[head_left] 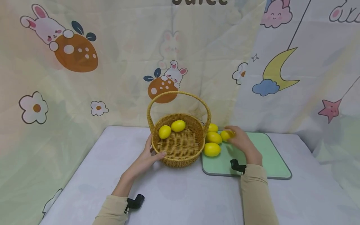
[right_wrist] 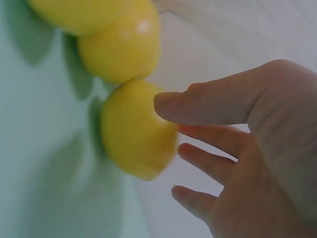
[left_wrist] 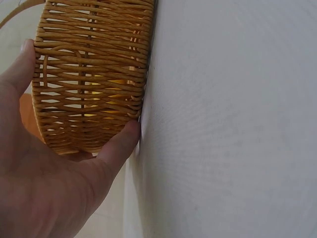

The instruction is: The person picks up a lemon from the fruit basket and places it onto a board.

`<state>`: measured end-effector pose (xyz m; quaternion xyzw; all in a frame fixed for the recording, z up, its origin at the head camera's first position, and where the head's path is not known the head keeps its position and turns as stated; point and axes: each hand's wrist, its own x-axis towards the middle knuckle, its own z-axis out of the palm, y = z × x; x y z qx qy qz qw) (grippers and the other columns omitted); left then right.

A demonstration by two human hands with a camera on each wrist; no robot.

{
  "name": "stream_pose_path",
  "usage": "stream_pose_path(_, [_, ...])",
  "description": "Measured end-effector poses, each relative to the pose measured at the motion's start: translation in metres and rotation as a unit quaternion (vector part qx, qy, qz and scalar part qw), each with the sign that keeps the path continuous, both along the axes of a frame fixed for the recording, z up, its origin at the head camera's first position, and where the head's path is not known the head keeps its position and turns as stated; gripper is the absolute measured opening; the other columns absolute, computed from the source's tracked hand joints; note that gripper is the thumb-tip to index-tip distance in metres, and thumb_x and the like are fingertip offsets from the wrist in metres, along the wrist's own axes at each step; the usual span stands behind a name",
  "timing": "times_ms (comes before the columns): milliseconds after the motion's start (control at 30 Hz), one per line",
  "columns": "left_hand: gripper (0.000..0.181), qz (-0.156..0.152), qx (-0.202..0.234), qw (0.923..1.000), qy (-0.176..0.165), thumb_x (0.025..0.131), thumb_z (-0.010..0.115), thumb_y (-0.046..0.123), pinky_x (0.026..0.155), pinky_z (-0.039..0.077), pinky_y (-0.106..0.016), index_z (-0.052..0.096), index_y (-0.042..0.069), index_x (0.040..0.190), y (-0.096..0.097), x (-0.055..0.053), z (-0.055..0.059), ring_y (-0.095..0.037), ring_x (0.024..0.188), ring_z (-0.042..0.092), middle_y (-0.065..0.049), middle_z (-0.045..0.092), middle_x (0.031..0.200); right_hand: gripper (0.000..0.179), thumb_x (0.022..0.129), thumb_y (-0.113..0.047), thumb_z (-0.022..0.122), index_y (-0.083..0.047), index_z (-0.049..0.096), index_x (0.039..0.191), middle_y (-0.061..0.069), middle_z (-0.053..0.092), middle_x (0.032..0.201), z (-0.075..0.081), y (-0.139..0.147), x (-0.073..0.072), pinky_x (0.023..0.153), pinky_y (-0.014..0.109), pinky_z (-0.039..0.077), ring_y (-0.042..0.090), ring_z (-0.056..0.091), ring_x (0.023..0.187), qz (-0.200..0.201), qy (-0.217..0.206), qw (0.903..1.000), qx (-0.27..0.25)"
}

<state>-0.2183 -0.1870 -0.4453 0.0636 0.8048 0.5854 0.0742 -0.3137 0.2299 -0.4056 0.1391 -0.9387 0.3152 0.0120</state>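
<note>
A wicker basket (head_left: 180, 162) with a tall arched handle stands on the table, two lemons (head_left: 178, 126) inside it towards the back left. My left hand (head_left: 144, 159) holds the basket's left side, thumb and fingers spread around the woven wall. Several lemons (head_left: 212, 149) lie clustered right of the basket, on a green mat (head_left: 247, 159). At the rightmost lemon (right_wrist: 136, 131) is my right hand (right_wrist: 257, 163), its thumb overlapping the fruit and its fingers extended along the far side. Whether those fingers press on it I cannot tell.
A white-covered table (head_left: 180, 200) runs beneath everything. Behind it hangs a cloth backdrop (head_left: 123, 62) printed with rabbits, flowers and a moon. Each wrist wears a small black camera (head_left: 136, 201). The basket's handle (head_left: 180, 92) arches high above its rim.
</note>
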Motion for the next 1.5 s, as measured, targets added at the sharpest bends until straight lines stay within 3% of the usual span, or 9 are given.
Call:
stream_pose_path(267, [0.106,-0.005,0.002,1.0000,-0.002,0.089,0.070,0.049,0.119,0.013,-0.067,-0.016,0.048,0.152,0.000,-0.001,0.003,-0.034,0.156,0.004,0.011,-0.013,0.166,0.052,0.095,-0.008,0.059,-0.003,0.045,0.145,0.025,0.039,0.153,0.030,-0.006,0.014,0.116,0.064,0.025,0.046,0.031,0.143,-0.001,0.012,0.9999,0.009])
stream_pose_path(533, [0.115,-0.010,0.006,0.9997,-0.023,0.087,0.073,0.049,0.120,0.010,-0.067,-0.018,0.036,0.156,0.000,-0.001,0.007,-0.037,0.155,0.001,0.004,-0.016,0.167,0.053,0.096,-0.013,0.059,-0.007,0.045,0.147,0.020,0.040,0.154,0.057,-0.018,0.030,0.115,0.064,0.029,0.043,0.034,0.143,0.019,0.017,0.9996,0.011])
stream_pose_path(800, [0.107,-0.003,-0.003,1.0000,-0.006,0.089,0.070,0.051,0.119,0.013,-0.068,-0.017,0.048,0.152,0.000,0.000,0.003,-0.035,0.156,0.005,0.010,-0.013,0.166,0.050,0.097,-0.015,0.059,-0.009,0.048,0.146,0.016,0.045,0.152,0.080,-0.037,0.049,0.115,0.063,0.031,0.040,0.036,0.143,0.035,0.002,0.9993,0.016])
stream_pose_path(1000, [0.104,-0.003,-0.003,1.0000,0.000,0.090,0.069,0.049,0.118,0.014,-0.068,-0.016,0.052,0.150,0.000,0.000,0.002,-0.035,0.156,0.007,0.011,-0.013,0.166,0.048,0.096,-0.015,0.061,-0.009,0.051,0.143,0.013,0.049,0.150,0.094,-0.051,0.064,0.113,0.061,0.035,0.037,0.041,0.141,0.053,0.006,0.9983,0.021])
stream_pose_path(1233, [0.107,-0.002,-0.005,1.0000,-0.007,0.089,0.070,0.051,0.118,0.013,-0.070,-0.017,0.050,0.151,0.000,-0.002,0.002,-0.036,0.156,0.005,0.010,-0.014,0.166,0.049,0.095,-0.016,0.064,-0.011,0.053,0.142,0.010,0.053,0.146,0.100,-0.064,0.072,0.109,0.060,0.041,0.034,0.050,0.131,0.078,0.015,0.9968,0.007])
stream_pose_path(1500, [0.107,-0.001,-0.006,1.0000,-0.004,0.088,0.070,0.052,0.118,0.014,-0.070,-0.017,0.050,0.151,-0.001,-0.002,0.000,-0.037,0.155,0.005,0.009,-0.014,0.166,0.049,0.092,-0.013,0.069,-0.014,0.057,0.139,0.008,0.060,0.139,0.084,-0.084,0.063,0.106,0.057,0.044,0.034,0.054,0.126,0.150,0.016,0.9877,-0.040])
